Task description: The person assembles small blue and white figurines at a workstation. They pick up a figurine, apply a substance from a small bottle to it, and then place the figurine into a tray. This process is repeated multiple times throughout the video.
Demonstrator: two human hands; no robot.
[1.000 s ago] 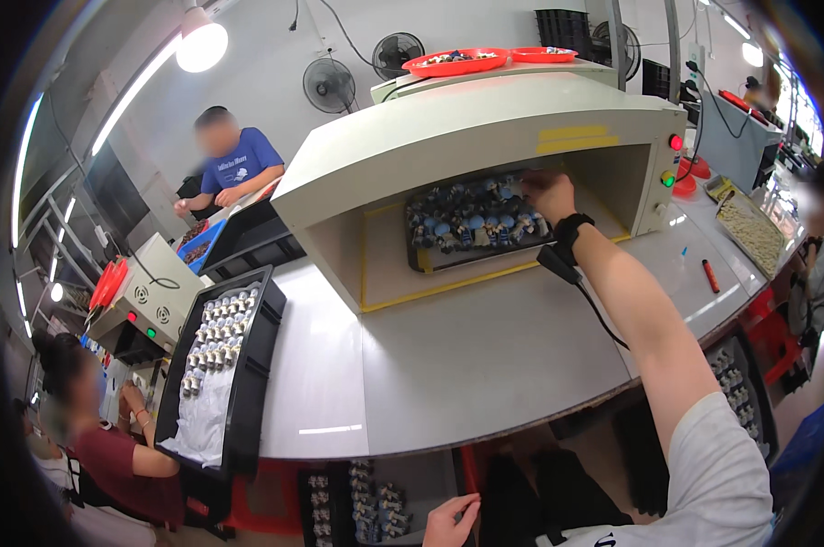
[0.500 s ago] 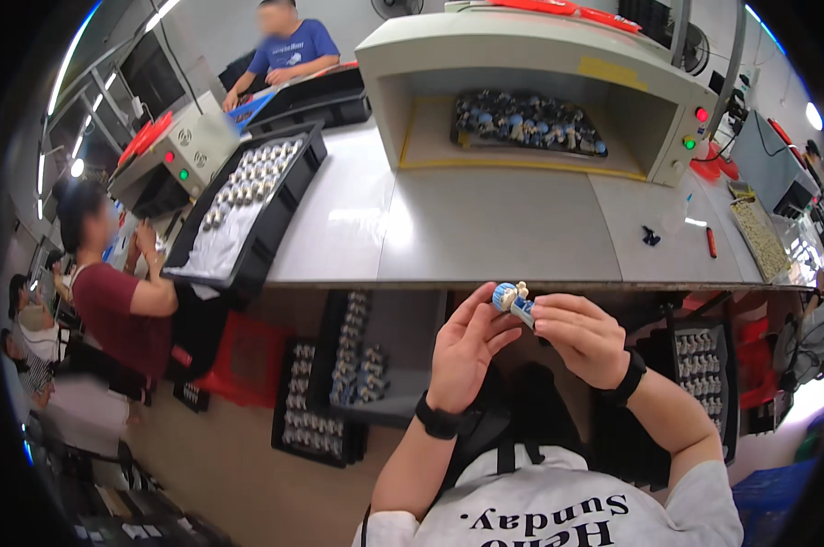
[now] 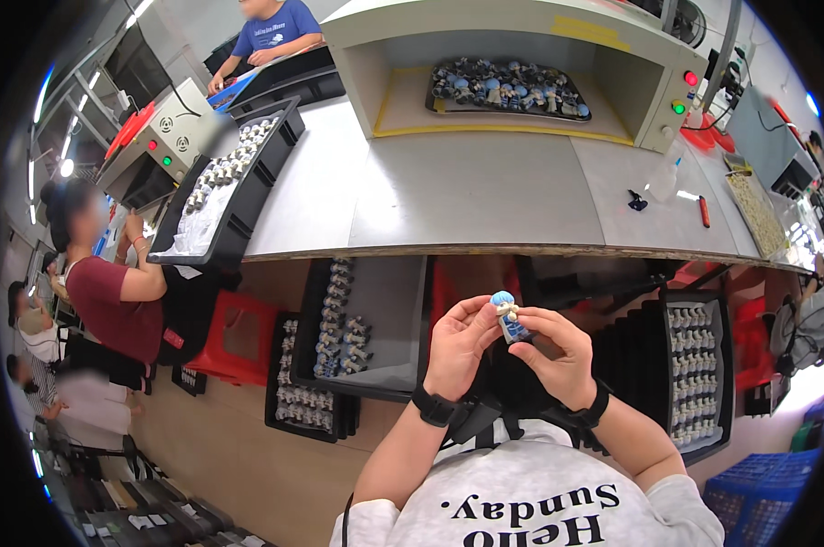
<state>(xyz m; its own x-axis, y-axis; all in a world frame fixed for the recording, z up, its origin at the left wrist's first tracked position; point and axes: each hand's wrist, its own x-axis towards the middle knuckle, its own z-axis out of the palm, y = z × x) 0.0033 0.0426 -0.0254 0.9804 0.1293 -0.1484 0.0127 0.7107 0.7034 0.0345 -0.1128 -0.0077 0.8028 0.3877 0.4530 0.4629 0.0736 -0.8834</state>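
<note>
Between my two hands, over my lap and just short of the table edge, is a small toy figurine (image 3: 510, 321) with a light blue top, a cream middle and a blue lower part. My left hand (image 3: 458, 344) pinches it at the upper left with thumb and fingers. Its lower right side is gripped by my right hand (image 3: 558, 356), the thumb pressed near the blue part. Finer details of the figurine are too small to make out. Both wrists wear black bands.
A white box-shaped machine (image 3: 521, 32) holds a tray of figurines (image 3: 512, 89) on the metal table (image 3: 430, 196). A black crate (image 3: 275, 155) stands left. Crates of figurines (image 3: 366, 387) (image 3: 695, 374) sit lower down. A red tool (image 3: 704, 211) lies right. Two people work at left.
The figurine has turned from lying sideways to standing more upright. My hands have come closer together around it and moved slightly lower. The whole view has shifted.
</note>
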